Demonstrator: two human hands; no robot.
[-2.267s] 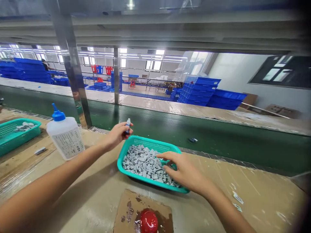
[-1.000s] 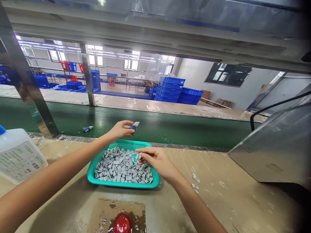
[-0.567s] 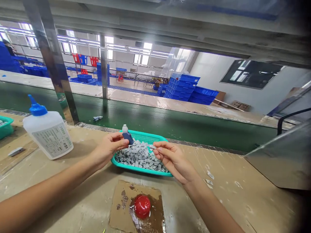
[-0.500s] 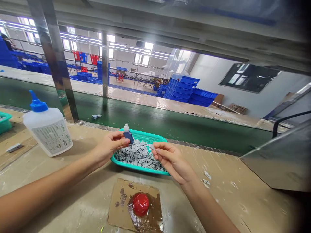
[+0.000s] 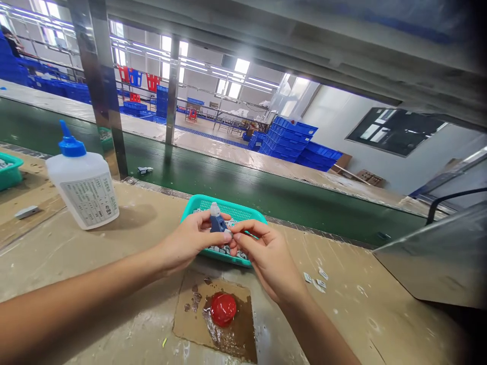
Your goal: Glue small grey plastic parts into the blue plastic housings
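Between its thumb and fingers my left hand (image 5: pixel 194 238) holds a small dark blue part (image 5: pixel 218 223) with a whitish tip pointing up. My right hand (image 5: pixel 262 251) is closed in a pinch at the lower right of that part, its fingertips against a small light grey piece (image 5: pixel 229 234). Both hands are over the front of a green basket (image 5: pixel 198 202), which holds many small grey pieces. Nearer to me, a red dome (image 5: pixel 223 308) sits on a wet, stained cardboard square (image 5: pixel 190 327).
A white bottle (image 5: pixel 85 187) with a blue nozzle stands at the left. Another green basket (image 5: pixel 11 175) is at the left edge. Behind the table runs a green belt (image 5: pixel 266 185) with one small part (image 5: pixel 145 171). Several grey pieces (image 5: pixel 320 283) lie at the right.
My hands have come together, and the grey piece in my right hand now meets the blue part. One more grey piece shows on the table at the right. The view has shifted slightly.
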